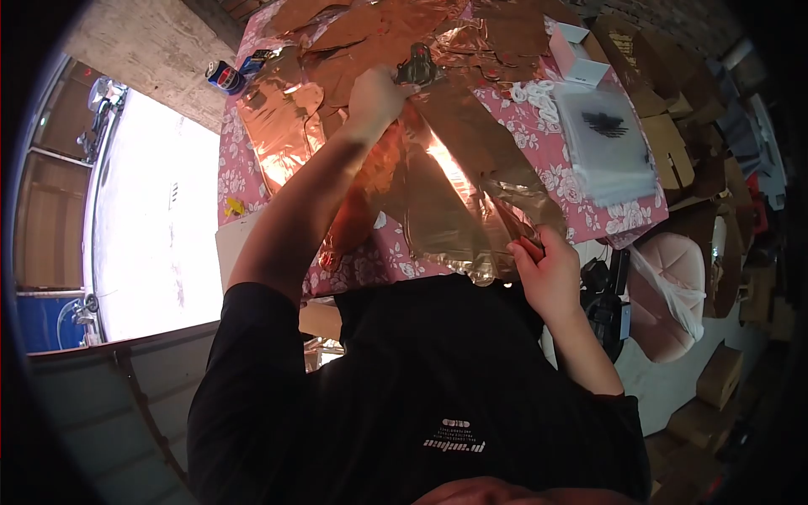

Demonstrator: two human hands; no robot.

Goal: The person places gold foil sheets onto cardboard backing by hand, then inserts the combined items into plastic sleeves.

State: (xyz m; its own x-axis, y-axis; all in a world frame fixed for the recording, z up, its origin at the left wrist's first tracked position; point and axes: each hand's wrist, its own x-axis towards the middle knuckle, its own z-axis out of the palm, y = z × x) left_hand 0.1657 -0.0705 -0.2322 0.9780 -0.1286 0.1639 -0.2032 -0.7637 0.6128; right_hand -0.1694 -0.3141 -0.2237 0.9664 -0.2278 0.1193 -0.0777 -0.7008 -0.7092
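My left hand is on the copper-coloured foil sheets at the upper middle, beside a small dark green object. Its fingers are curled and partly hidden, so their grip cannot be made out. Near the front edge of the table, my right hand pinches the lower right edge of a long, shiny copper-coloured foil sheet. This sheet spreads between my hands, with creases and bright reflections. More crumpled foil lies to the left, and an orange translucent piece rests below my left forearm.
The table has a pink floral cloth. On it are a blue can, a white open box, white cord and clear plastic bags. Cardboard boxes and a padded seat stand at the right.
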